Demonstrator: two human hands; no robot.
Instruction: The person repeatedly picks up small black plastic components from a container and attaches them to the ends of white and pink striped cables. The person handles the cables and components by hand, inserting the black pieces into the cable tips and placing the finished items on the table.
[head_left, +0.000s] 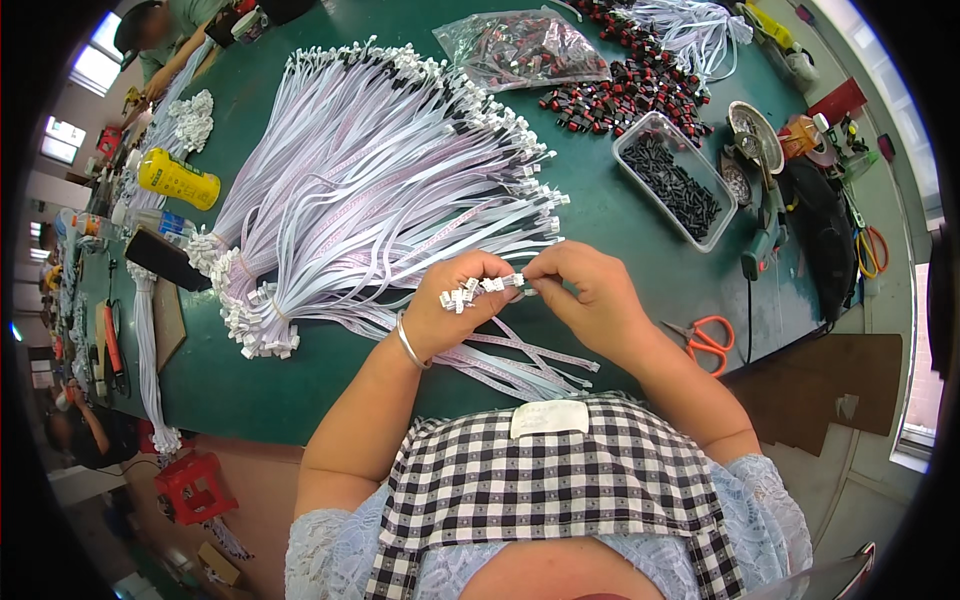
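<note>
Two hands meet over the green table [640,215], knuckles almost touching. The left hand [455,300] is clenched round a small bunch of white ribbon cables [530,355], their white connectors [470,292] fanned out at its fingertips. The right hand [590,295] pinches one connector end between thumb and forefinger, just beside that cluster. The cables' long axis runs from the hands down and rightward toward the person's body, plug ends pointing up at the fingers, tails trailing across the table edge. Ahead and left of the hands sprawls a big fan of ribbon cables [380,170]. Just right of the right hand lie orange-handled scissors [708,340]. Farther ahead on the right, a clear tray of black parts [675,180] and a scatter of red and black pieces [630,90].
</note>
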